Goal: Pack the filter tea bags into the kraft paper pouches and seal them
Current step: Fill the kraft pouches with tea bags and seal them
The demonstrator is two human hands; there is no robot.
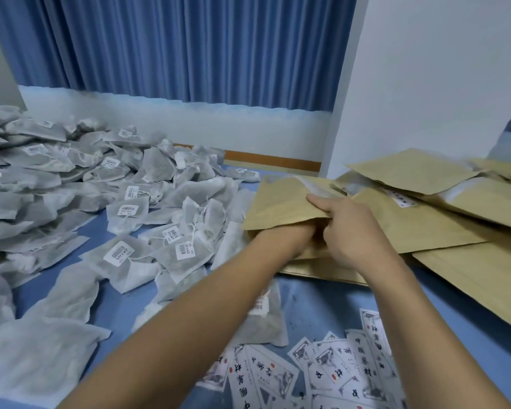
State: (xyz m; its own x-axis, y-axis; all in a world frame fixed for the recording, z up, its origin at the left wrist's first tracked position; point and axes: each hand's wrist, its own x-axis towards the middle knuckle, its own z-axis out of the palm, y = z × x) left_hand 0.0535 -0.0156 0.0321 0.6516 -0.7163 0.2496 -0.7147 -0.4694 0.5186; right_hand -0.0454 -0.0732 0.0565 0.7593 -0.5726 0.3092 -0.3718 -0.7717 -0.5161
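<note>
Pinching the top lip of a pouch [278, 202] with curled fingers [335, 231], the right hand [354, 228] holds it open around the left hand [292, 236], whose grip inside cannot be told, beside heaped tea bags [160, 178] on a blue surface [322, 305].

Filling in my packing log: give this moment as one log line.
left hand: reaches inside kraft pouch, fingers hidden | right hand: pinches pouch mouth | tea bags: heaped at left
</note>
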